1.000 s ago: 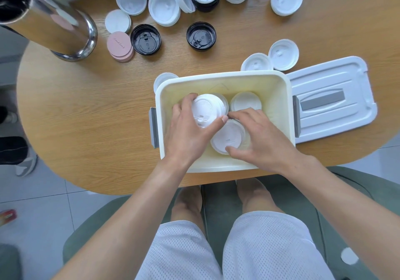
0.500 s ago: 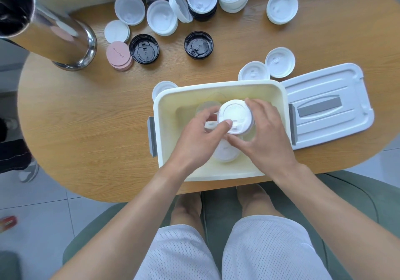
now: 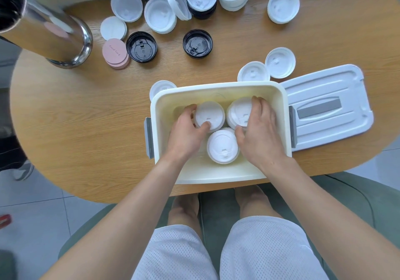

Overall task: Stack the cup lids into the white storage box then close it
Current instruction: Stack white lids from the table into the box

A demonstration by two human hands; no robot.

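hands parted onto two lid stacks | left hand [image 3: 186,128] | right hand [image 3: 259,132] | writing unreadable

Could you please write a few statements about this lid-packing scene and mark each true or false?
1. The cream rectangular plastic storage box holds three white plastic lid stacks. True.
2. The white plastic box cover is on the box. False: it lies on the table, right of the box.
3. The left hand grips the far-left lid stack. True.
4. The two black round plastic lids are in the box. False: they lie on the wooden table.
5. The right hand is outside the box. False: it grips the far-right lid stack.
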